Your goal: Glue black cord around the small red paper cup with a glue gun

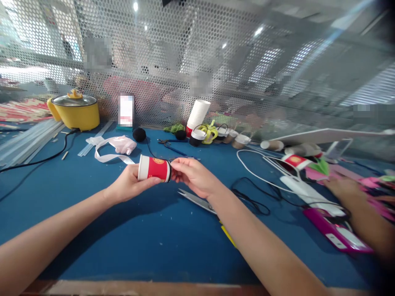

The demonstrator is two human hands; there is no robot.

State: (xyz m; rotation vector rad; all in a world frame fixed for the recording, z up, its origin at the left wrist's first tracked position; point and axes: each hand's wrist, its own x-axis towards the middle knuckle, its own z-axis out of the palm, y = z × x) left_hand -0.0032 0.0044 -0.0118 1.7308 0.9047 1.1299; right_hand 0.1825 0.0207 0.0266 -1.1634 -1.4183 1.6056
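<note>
A red and white paper cup (158, 169) lies sideways in my left hand (131, 181), its wider end to the left. The fingers wrap behind it and the thumb presses along its lower side. Black yarn (169, 170) rings the narrower right end. My right hand (191, 174) pinches at that end, fingertips closed on what looks like the yarn. From there a thin strand runs back to a black yarn ball (139, 134). Beneath my right wrist lie scissors (197, 200) with yellow handles, partly covered by the forearm.
Behind stand a yellow electric pot (77, 113), a phone (126, 110), stacked paper cups (198, 115) and pliers (169, 144). White ribbon (114, 157) lies left of centre. To the right are cables (251, 199), a magenta power strip (336, 234) and another person's blurred arm (367, 213).
</note>
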